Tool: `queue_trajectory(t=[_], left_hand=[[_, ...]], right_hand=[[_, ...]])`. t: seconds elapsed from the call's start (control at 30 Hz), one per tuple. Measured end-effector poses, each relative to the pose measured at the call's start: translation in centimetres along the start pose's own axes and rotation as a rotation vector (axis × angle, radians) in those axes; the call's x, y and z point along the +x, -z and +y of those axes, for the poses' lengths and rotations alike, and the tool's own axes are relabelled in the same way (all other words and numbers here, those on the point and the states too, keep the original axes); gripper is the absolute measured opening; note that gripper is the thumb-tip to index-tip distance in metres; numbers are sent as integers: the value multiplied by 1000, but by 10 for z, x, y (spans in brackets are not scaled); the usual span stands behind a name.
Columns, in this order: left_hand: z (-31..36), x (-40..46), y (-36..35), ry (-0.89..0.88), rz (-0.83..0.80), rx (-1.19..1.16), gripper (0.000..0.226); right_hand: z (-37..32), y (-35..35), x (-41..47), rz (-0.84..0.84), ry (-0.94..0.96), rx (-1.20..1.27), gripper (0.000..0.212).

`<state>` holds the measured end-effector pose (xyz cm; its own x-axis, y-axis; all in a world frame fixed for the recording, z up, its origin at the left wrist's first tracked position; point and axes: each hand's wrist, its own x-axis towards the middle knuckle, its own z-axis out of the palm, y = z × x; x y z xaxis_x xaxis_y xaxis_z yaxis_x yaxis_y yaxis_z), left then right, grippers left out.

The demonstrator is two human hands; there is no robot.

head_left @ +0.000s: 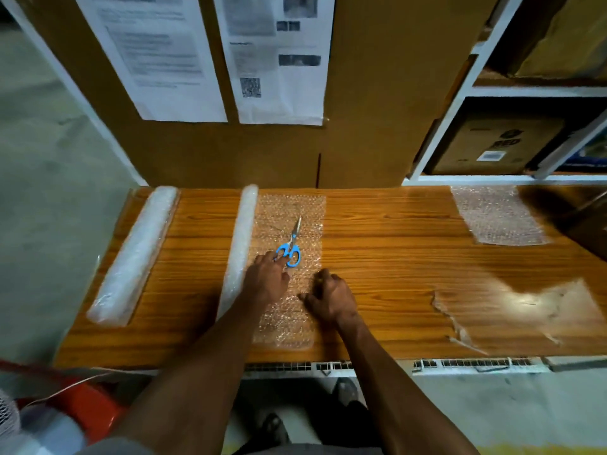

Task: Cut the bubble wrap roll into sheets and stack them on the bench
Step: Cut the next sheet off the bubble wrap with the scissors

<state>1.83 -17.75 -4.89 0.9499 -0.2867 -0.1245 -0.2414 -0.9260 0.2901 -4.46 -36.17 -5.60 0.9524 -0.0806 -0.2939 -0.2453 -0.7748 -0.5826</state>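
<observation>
A bubble wrap roll [239, 247] lies across the wooden bench [387, 257], with a length of wrap [289, 211] unrolled to its right. Blue-handled scissors [290, 247] lie on that unrolled wrap, blades pointing away from me. My left hand [266, 280] rests on the wrap beside the roll, its fingertips touching the scissor handles. My right hand [328, 298] has curled fingers pressing on the wrap's right edge. A cut sheet of bubble wrap [499, 215] lies flat at the far right of the bench.
A second, full roll [134, 254] lies at the bench's left end. A torn clear film [525, 310] sits at the near right. Cardboard with taped papers [276, 60] backs the bench; shelves with boxes [499, 146] stand to the right.
</observation>
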Motion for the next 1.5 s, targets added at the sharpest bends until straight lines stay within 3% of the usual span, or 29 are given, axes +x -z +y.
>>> queue_trajectory(t=[0.1,0.2,0.33,0.4,0.47,0.63,0.8,0.87,0.97,1.03,1.17,1.23,1.3,1.4,1.5], left_hand=[[-7,0,3,47,48,108,52],[-18,-1,9,235,146,192,59],[-44,-1,4,389,143,76,78],[-54,1,5,385,114,28,83],[-61,4,11,361,75,0,86],[-87,4,17,301,70,-118,93],[-116,-4,28,236,28,-67,94],[-124,-9,35,203,36,-65,88],[-128,-14,41,124,31,-47,62],[-132,-20,43,155,-63,-5,72],[-147,-32,44,190,-139,20,91],[-157,-37,46,178,-139,3,92],[-166,-40,48,162,-123,13,86],[-174,-45,52,152,-121,25,58],[-172,-49,53,165,-135,57,52]], right_hand=[[-8,-8,6,-15,-56,-57,72],[-13,-7,20,33,-137,17,65],[-19,0,36,30,-243,-12,60],[-18,-1,46,35,-247,1,41],[-16,-2,54,44,-262,-1,34],[-17,-2,59,19,-292,-10,40],[-20,-12,51,124,-318,-19,34],[-26,-18,44,197,-322,1,34],[-35,-32,30,219,-330,-52,57],[-42,-40,21,220,-356,-115,65],[-44,-53,12,298,-413,-36,42],[-45,-57,10,340,-400,0,40],[-45,-59,8,346,-381,-16,37],[-47,-62,6,346,-360,-47,32],[-45,-64,5,307,-368,-93,33]])
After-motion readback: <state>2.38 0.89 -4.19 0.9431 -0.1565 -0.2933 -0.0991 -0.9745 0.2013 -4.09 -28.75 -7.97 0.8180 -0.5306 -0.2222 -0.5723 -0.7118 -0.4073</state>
